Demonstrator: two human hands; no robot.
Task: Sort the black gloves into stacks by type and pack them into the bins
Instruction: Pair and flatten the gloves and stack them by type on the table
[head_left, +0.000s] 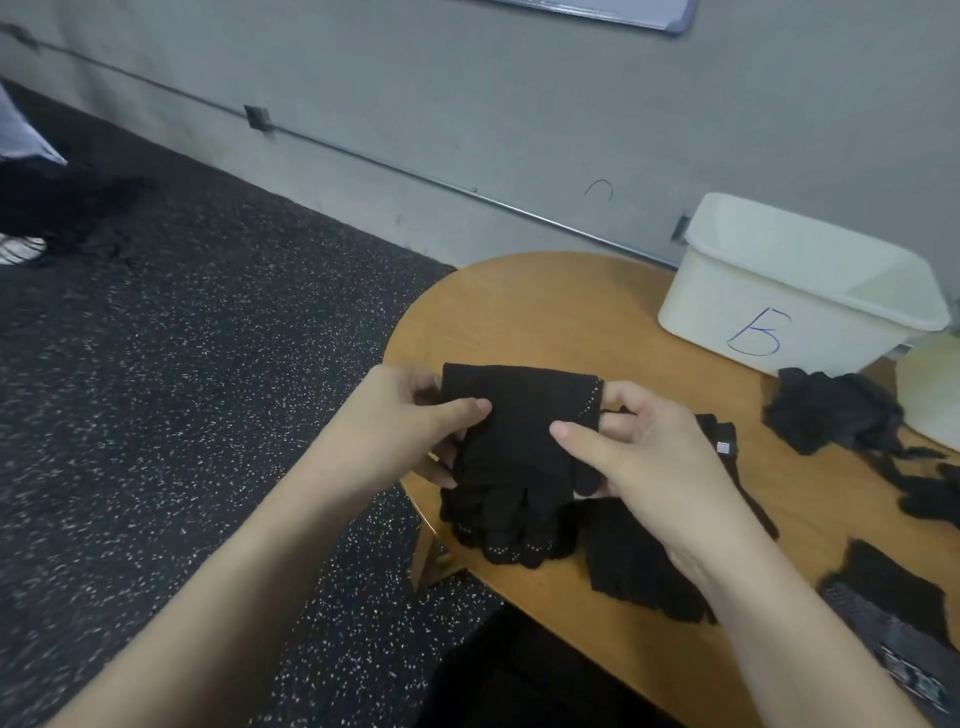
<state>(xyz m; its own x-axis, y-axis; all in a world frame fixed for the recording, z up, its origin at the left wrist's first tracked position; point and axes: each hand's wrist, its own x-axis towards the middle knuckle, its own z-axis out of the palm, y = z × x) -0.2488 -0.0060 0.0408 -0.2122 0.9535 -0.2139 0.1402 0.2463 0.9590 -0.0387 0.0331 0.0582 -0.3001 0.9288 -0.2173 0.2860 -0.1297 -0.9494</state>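
A black knit glove (519, 415) is held over the tabletop's (545, 306) near edge, the left hand (410, 421) and right hand (639, 457) each pinching a side, above a small stack (509, 530) begun beneath. Sorting looks early — loose gloves (831, 410) lie scattered, and the white bin (779, 291) appears unfilled, its inside hidden.

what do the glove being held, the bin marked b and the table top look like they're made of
Glove, held by the left hand and right hand: soft matte black knit fabric, judging by its limp folds; pale dots line its cuff edge.
Bin: off-white plastic, probably; smooth, slightly glossy walls with a moulded rim.
Table: wood or wood-look laminate, with an even orange-brown, low-sheen surface; which one is unclear.
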